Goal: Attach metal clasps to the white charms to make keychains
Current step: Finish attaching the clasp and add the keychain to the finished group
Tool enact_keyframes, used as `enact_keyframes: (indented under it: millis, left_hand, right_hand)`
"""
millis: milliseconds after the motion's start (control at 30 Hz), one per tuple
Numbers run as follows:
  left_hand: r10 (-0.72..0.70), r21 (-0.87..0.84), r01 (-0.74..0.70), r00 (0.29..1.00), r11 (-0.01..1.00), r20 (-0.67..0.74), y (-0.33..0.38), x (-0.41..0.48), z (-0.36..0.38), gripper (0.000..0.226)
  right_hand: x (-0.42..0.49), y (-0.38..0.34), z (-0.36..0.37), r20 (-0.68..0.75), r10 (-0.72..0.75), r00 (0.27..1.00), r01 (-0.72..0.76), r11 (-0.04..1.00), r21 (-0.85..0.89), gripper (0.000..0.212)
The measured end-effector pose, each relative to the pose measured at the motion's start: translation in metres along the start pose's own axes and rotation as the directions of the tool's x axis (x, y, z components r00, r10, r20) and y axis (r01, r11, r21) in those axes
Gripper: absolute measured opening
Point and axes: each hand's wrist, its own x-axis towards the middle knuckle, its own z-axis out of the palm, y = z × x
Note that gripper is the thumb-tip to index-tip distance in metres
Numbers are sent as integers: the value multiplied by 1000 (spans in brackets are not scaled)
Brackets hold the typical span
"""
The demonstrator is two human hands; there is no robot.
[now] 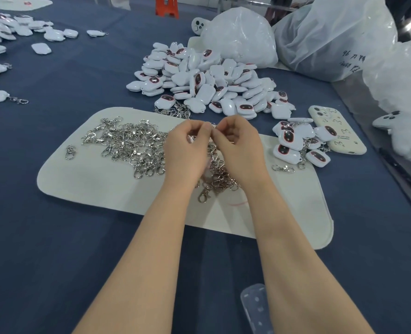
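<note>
My left hand (187,150) and right hand (239,145) meet knuckle to knuckle above the mat (98,186). Both sets of fingers are curled in tight, pinching a tiny metal bit (213,126) between the tips. Only a silvery glint of it shows, so I cannot tell its shape, nor whether a charm is tucked in my palms.

Under and to the left of my hands lies a tangle of clasps (130,143), shiny chrome hooks with swivel loops, knotted into one another. One stray clasp (70,151) lies apart near the mat's left edge. The mat is a flat, off-white sheet with rounded corners and a matte surface.

Just beyond the mat's far edge sits the heap of charms (207,80): glossy white, pillow-shaped pieces, many showing a dark oval window ringed in red. At the mat's right end is a smaller cluster of keychains (293,141), the same charms with chrome clasps on them. They touch a phone (344,141) in a cream case, lying face down.

Behind the heap stand crinkled, translucent plastic bags (240,37). Everything rests on a dark blue cloth (55,237) of fine weave. More charms (19,27) are scattered at its far left.
</note>
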Motion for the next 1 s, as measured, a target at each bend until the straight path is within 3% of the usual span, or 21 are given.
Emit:
enact_keyframes:
  millis: [133, 333, 567, 1000]
  left_hand:
    - [-10, -42, 11, 1000, 999, 8, 0, -1, 1, 8]
    - [32, 50, -32, 999, 998, -7, -3, -2, 4, 6]
    - [40, 43, -40, 999, 998, 6, -2, -3, 3, 7]
    - [28, 46, -25, 997, 999, -72, 1, -5, 2, 7]
  right_hand:
    - [0, -3, -1, -20, 37, 999, -35, 995, 92, 10]
    - [2, -4, -1, 1, -22, 1000, 22, 1000, -19, 14]
    - [3, -4, 2, -125, 69, 990, -59, 995, 77, 15]
    - [4, -3, 4, -69, 24, 997, -21, 998, 54, 19]
